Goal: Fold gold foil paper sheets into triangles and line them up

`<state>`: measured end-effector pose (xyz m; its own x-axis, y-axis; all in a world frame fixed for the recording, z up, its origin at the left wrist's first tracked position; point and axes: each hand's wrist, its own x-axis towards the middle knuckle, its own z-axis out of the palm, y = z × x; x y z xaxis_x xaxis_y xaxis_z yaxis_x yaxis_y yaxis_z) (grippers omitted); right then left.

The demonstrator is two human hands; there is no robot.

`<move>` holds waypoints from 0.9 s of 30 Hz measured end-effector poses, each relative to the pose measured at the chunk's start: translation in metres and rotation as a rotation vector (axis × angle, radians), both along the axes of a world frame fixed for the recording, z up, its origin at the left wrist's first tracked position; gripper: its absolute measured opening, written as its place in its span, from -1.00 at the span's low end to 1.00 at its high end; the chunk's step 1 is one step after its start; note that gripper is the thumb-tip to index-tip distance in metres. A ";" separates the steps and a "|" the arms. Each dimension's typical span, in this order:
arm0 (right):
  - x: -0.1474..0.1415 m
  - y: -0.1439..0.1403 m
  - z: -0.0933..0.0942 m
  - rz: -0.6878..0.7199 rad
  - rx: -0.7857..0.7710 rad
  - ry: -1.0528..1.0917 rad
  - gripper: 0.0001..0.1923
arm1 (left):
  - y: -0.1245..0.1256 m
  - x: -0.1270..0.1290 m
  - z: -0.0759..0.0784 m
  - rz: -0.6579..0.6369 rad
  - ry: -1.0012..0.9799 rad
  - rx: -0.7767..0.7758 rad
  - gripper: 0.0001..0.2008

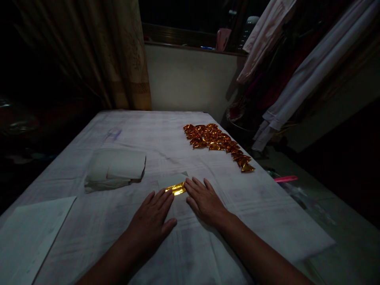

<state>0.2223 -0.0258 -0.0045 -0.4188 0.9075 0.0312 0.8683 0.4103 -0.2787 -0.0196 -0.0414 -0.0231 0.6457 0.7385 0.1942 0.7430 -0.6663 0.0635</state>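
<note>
1. The gold foil strip (177, 189) is shiny and creased, on a pale paper sheet (173, 180).
2. Its long axis runs left-right, tilted slightly.
3. My left hand (154, 219) and right hand (204, 200) lie flat with fingers spread, fingertips touching its ends on the table (148, 130).

Both the left hand (152, 217) and right hand (204, 200) lie flat, palms down, fingers extended forward.

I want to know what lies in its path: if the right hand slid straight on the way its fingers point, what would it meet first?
The right hand points up and left; its fingertips already touch the shiny gold foil strip on pale paper, so probably that first.
</note>
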 end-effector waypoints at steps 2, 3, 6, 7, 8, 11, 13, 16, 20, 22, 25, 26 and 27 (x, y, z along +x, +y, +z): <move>0.000 0.000 0.001 -0.005 -0.002 -0.007 -0.48 | -0.003 -0.012 0.002 0.004 0.024 -0.016 -0.38; 0.000 0.000 0.000 -0.006 0.000 -0.010 -0.48 | -0.004 -0.017 0.003 0.006 0.035 -0.025 -0.38; 0.000 0.000 -0.001 -0.007 0.018 -0.019 -0.49 | -0.005 -0.027 0.006 0.010 0.036 -0.046 -0.38; 0.000 0.000 -0.001 -0.006 0.029 -0.022 -0.50 | -0.004 -0.029 0.008 0.010 0.022 -0.046 -0.39; -0.001 0.001 -0.001 -0.006 0.045 -0.026 -0.50 | -0.003 -0.030 0.010 0.013 0.000 -0.042 -0.41; -0.005 0.003 0.004 -0.009 0.099 -0.056 -0.54 | 0.005 -0.027 0.015 0.011 -0.114 -0.032 -0.60; -0.012 0.005 0.010 -0.017 0.128 -0.084 -0.60 | 0.014 -0.024 0.018 -0.012 -0.209 -0.039 -0.71; -0.029 0.007 0.020 -0.046 0.156 -0.119 -0.71 | 0.026 -0.019 0.019 -0.043 -0.305 -0.033 -0.77; -0.047 0.007 0.020 0.030 0.151 -0.103 -0.83 | 0.036 -0.016 0.019 -0.011 -0.274 -0.028 -0.82; -0.049 0.007 0.015 0.070 0.157 -0.063 -0.83 | 0.040 -0.016 0.019 -0.021 -0.218 0.006 -0.84; -0.045 0.007 0.007 0.085 0.178 0.014 -0.83 | 0.044 -0.017 0.022 -0.079 -0.106 0.110 -0.91; -0.043 0.007 0.005 0.091 0.190 0.044 -0.82 | 0.045 -0.017 0.024 -0.106 -0.068 0.142 -0.90; -0.041 0.007 0.003 0.098 0.203 0.074 -0.81 | 0.045 -0.018 0.025 -0.133 -0.035 0.167 -0.89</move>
<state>0.1811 -0.0188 -0.0017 -0.4940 0.8349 0.2427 0.8019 0.5454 -0.2439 -0.0375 0.0036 0.0021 0.7261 0.6029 0.3306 0.6471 -0.7617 -0.0320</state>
